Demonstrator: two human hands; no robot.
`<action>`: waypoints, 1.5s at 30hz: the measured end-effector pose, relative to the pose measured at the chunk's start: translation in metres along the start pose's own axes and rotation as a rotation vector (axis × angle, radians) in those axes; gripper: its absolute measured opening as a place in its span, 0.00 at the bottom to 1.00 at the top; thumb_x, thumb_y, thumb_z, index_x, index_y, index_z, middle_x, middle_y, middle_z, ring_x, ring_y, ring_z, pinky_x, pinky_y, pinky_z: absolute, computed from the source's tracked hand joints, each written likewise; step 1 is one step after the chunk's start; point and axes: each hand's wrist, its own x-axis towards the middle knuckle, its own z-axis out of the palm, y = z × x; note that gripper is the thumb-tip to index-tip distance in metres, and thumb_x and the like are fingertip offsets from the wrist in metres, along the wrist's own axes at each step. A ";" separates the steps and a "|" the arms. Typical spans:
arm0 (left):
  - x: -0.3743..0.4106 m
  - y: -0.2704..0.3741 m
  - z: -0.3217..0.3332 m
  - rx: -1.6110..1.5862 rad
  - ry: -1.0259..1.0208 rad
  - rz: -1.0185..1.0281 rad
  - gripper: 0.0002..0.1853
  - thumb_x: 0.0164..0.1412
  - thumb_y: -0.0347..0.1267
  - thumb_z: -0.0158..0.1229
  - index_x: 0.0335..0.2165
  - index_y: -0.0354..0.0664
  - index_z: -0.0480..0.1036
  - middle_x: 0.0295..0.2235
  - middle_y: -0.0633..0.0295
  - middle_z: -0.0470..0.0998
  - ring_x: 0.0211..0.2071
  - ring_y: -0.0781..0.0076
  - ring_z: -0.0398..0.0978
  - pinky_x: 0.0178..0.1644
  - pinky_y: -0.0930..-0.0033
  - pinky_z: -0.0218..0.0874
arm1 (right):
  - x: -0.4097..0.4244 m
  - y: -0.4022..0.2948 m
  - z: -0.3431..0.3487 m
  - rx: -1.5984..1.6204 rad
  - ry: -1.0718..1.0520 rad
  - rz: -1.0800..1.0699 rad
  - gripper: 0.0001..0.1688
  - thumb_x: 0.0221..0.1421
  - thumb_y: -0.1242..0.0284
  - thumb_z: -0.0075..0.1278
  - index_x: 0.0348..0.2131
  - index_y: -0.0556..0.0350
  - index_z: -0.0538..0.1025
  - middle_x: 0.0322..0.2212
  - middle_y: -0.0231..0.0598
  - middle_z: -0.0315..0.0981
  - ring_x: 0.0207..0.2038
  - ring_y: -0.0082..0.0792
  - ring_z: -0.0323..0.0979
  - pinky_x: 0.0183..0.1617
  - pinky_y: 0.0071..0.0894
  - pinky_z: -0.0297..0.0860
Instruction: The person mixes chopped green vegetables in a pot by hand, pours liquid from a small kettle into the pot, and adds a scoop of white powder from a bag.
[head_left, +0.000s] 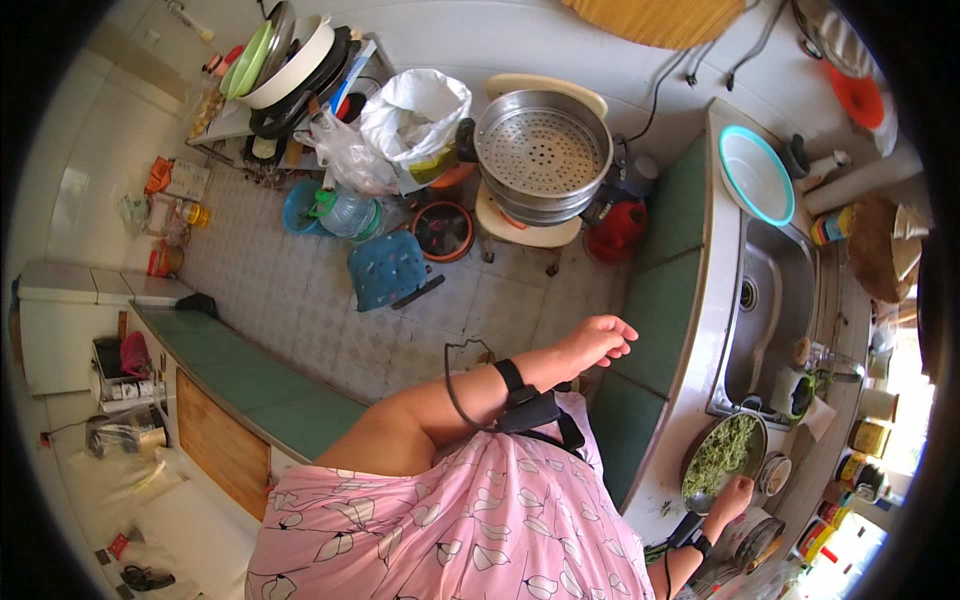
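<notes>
My left hand (600, 346) hangs over the floor beside the green-fronted counter (664, 300). Its fingers are loosely bent and apart, with nothing in them. Over the near rim of a metal basin (697, 502) is my right hand (733, 498). Its fingers are drawn together; whether they pinch anything is too small to tell. Shredded greens (716, 454) fill much of the basin, which stands on the white countertop (645, 517). A small round container (775, 477) is close to the right hand's fingertips. Both wrists wear black straps with cables.
Beyond the basin lies a steel sink (772, 315), with a turquoise-rimmed bowl (757, 176) at its far end. Jars (870, 439) line the window ledge. On the floor side are a steel steamer (544, 154) on a chair, a red kettle (616, 231) and a blue cushioned stool (388, 271).
</notes>
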 end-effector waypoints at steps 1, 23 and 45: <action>-0.005 0.002 -0.015 -0.015 0.010 0.016 0.11 0.63 0.33 0.51 0.43 0.45 0.73 0.34 0.69 0.77 0.35 0.84 0.72 0.38 0.76 0.64 | 0.000 0.005 0.007 -0.113 0.083 -0.079 0.26 0.52 0.67 0.51 0.50 0.57 0.74 0.51 0.55 0.70 0.57 0.54 0.64 0.61 0.40 0.60; -0.073 0.029 -0.254 -0.311 0.357 0.179 0.19 0.63 0.46 0.51 0.45 0.48 0.73 0.37 0.66 0.77 0.38 0.76 0.74 0.40 0.70 0.65 | -0.147 -0.351 0.063 1.081 -0.492 -0.277 0.16 0.64 0.65 0.47 0.42 0.58 0.76 0.24 0.26 0.69 0.14 0.13 0.58 0.13 0.13 0.51; -0.021 0.185 -0.410 -0.332 0.682 0.195 0.19 0.63 0.42 0.51 0.48 0.45 0.70 0.38 0.63 0.76 0.39 0.75 0.72 0.44 0.70 0.65 | -0.165 -0.655 0.163 0.797 -1.160 -0.407 0.16 0.66 0.64 0.44 0.38 0.58 0.76 0.20 0.23 0.67 0.15 0.11 0.55 0.16 0.13 0.47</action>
